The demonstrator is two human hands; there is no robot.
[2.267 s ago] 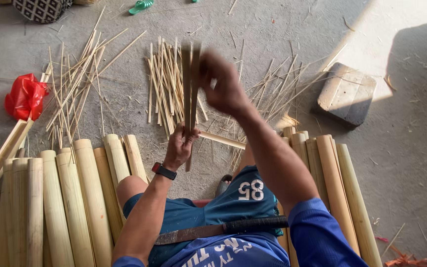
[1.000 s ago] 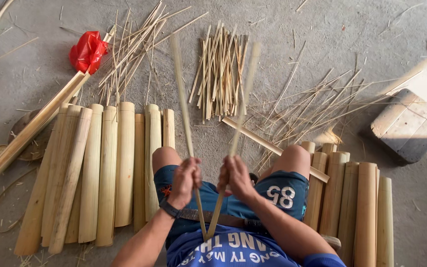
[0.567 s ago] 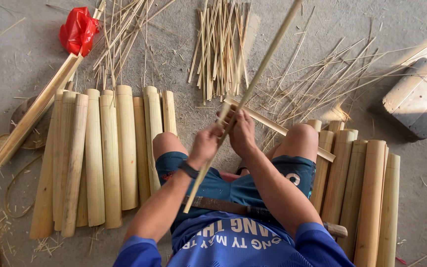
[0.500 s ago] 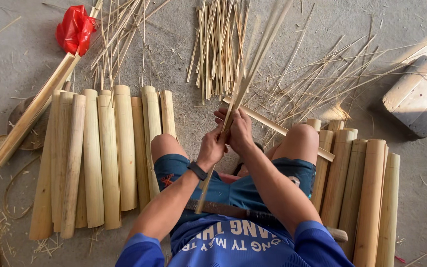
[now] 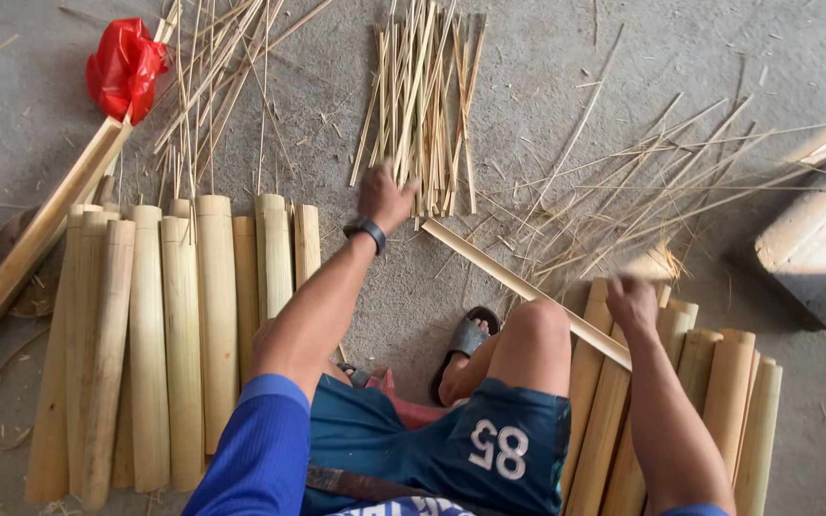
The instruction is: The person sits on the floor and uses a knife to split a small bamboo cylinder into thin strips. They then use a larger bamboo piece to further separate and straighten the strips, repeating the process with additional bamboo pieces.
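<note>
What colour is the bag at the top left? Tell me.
Red: the plastic bag, seen in the head view.

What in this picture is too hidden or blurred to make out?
Head view, the only one:
- Left hand: fingers over the split bamboo strips; grip hidden by the hand's back.
- Right hand: motion-blurred, on the bamboo half-culms; hold unclear.
- Red plastic bag: contents hidden.
- Grey block: cut off by the right edge.
</note>
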